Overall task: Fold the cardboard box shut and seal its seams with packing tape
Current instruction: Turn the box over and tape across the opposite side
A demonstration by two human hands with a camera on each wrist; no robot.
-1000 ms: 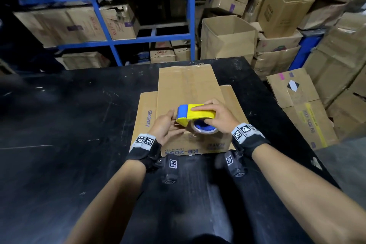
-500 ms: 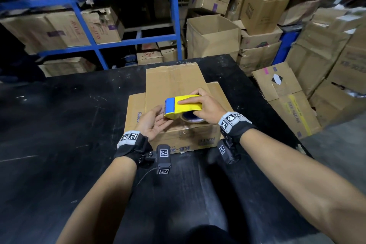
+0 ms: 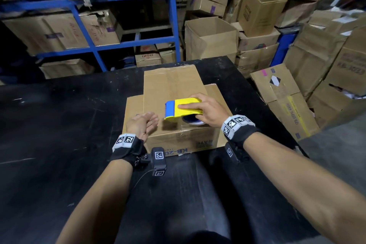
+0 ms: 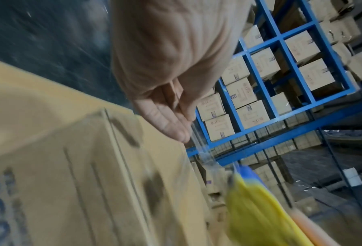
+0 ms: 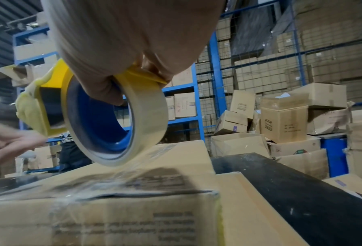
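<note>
A brown cardboard box lies on the black table with its top flaps folded down and flat panels sticking out at both sides. My right hand grips a yellow and blue tape dispenser just above the box top near its front edge; the thumb hooks into the roll's blue core. Clear tape runs from the roll onto the box. My left hand sits just left of the dispenser, its fingertips pinching a clear tape strand.
A blue shelving rack full of cartons stands behind the table. Open and stacked cartons crowd the back right, and more boxes lie on the floor past the table's right edge. Bare black tabletop stretches to the left.
My left hand has come off the dispenser's blue end and drawn a little to the left. The right hand keeps its hold on the dispenser over the box.
</note>
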